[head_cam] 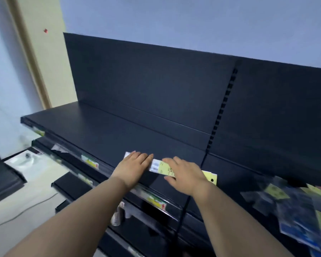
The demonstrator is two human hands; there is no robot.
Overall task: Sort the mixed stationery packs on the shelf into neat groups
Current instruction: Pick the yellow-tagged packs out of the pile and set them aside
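The left hand and right hand lie flat, fingers together, pressing a long white-and-yellow stationery pack onto the black metal shelf, probably squaring it, near blurred mixed packs.

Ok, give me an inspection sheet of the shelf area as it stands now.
Surface: dark top shelf, mostly bare.
Job's things: one long pack, white and yellow, flat near the front edge; blurred heap of packs on the right section.
Clutter: nothing seen on the left section.
Hands: left hand and right hand lie flat on the long pack, fingers open.
Cables: one thin cable on the floor.
Surroundings: price labels on the shelf edges; pale wall behind.
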